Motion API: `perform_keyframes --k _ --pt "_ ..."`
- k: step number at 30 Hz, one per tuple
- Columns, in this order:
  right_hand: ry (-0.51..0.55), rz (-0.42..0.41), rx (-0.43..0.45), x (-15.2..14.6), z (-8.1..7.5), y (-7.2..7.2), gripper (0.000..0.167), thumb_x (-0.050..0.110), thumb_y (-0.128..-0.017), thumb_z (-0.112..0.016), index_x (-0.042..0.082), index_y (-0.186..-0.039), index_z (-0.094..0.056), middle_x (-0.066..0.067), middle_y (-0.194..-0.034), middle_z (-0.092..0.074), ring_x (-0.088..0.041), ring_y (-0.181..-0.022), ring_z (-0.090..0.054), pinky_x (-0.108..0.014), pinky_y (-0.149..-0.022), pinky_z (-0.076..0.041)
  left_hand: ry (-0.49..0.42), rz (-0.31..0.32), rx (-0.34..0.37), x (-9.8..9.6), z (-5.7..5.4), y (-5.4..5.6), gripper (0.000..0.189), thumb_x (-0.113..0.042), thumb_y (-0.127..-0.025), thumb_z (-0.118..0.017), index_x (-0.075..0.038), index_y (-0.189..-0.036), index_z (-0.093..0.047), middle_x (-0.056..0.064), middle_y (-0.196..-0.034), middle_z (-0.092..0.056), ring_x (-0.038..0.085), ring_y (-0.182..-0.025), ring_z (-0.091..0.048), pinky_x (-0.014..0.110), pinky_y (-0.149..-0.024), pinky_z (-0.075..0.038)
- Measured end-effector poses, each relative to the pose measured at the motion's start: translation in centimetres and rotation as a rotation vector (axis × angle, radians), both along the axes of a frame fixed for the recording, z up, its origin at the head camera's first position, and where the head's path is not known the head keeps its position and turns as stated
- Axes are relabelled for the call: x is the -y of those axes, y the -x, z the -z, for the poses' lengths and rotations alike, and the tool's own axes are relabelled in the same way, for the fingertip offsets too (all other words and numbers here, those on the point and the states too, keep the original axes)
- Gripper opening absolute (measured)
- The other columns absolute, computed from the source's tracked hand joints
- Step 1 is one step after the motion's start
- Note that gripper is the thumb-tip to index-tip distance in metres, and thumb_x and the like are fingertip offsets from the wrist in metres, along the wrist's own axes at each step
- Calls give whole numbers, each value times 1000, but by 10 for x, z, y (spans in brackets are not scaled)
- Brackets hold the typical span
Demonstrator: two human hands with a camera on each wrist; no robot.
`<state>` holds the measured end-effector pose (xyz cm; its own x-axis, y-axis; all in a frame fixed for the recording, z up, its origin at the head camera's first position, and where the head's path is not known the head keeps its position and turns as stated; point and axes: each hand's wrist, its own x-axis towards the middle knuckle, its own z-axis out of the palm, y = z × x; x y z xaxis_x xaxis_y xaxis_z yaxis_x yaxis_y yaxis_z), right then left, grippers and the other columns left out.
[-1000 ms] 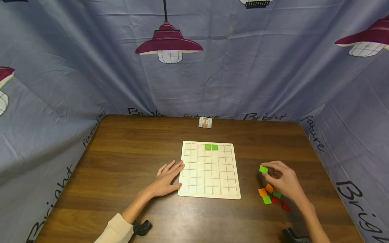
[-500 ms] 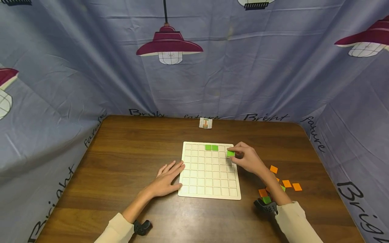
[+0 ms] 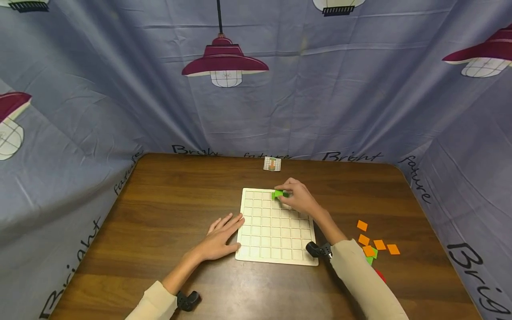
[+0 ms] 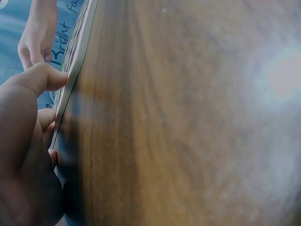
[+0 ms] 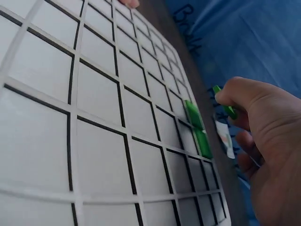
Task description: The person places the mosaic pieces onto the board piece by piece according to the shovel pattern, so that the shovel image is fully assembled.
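A white grid board (image 3: pixel 272 231) lies on the wooden table. My left hand (image 3: pixel 220 238) rests at its left edge, fingers spread and fairly straight, fingertips on the rim. In the left wrist view the thumb (image 4: pixel 51 77) touches the board's edge. My right hand (image 3: pixel 298 198) pinches a green square tile (image 5: pixel 225 101) between thumb and finger, above the far row of the board. Two green tiles (image 5: pixel 200 127) sit side by side in that row's cells; in the head view the hand and the held tile partly cover them.
Several loose orange tiles (image 3: pixel 379 245) lie on the table right of the board, with green tiles (image 3: pixel 370 260) and a red one (image 3: pixel 381 275) partly hidden by the right sleeve. A small printed pattern card (image 3: pixel 272 164) lies near the table's far edge. A patterned curtain (image 3: pixel 256 111) surrounds the table.
My right hand has carried the green tile from the loose pile leftward to over the board's far row. Several orange tiles now show at the pile. My left hand stays put.
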<state>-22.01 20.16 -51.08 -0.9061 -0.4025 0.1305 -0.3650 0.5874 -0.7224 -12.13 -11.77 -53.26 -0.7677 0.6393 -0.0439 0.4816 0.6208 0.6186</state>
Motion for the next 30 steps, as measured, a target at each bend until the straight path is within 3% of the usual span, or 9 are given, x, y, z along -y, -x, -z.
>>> perform_keyframes --k 5,15,30 --pt "-48 -22 -39 13 4 9 31 11 -91 -72 3 -120 -73 -5 -105 -61 -27 -96 -49 -41 -78 -39 4 2 -4 1 0 1 74 -30 -94 -57 -7 -158 -29 9 -164 -21 37 -150 -12 62 -114 -4" --pt "-200 -18 -51 28 15 15 31 15 -88 -72 12 -119 -75 -5 -113 -65 -26 -100 -50 -41 -80 -41 9 11 -2 -1 1 0 73 -30 -95 -58 -7 -158 -29 9 -164 -22 37 -150 -13 63 -113 -5" --pt "-218 -9 -3 32 15 16 34 17 -88 -76 12 -122 -74 -6 -118 -64 -31 -108 -50 -49 -92 -40 3 12 5 -2 2 1 73 -31 -96 -57 -8 -158 -28 9 -164 -20 37 -150 -11 64 -113 -3"
